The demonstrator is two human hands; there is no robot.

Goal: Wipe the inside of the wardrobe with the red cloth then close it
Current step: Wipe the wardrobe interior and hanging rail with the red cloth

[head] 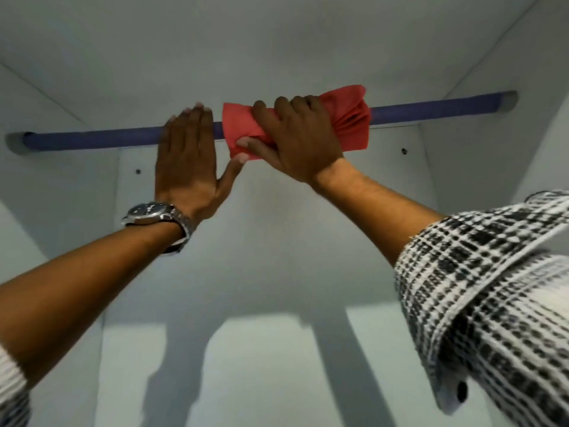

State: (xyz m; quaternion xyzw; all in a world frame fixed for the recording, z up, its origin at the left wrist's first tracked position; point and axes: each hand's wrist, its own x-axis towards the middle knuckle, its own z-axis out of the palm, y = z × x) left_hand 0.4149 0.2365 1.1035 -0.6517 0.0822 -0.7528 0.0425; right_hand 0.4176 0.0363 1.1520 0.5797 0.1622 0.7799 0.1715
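I look up into the white wardrobe [277,41]. A purple hanging rail [92,140] runs across it from the left wall to the right wall. The red cloth [348,115] is wrapped around the rail right of its middle. My right hand [298,140] is shut around the cloth and the rail together. Just left of the cloth, my left hand [187,155] lies flat over the rail with its fingers straight and together, and its thumb touches the cloth's lower left corner. It wears a wristwatch.
The wardrobe's back panel [261,241] shows two small screw holes and the shadows of my arms. Side walls stand close at left [46,195] and right [492,149]. My checked sleeve [492,303] fills the lower right.
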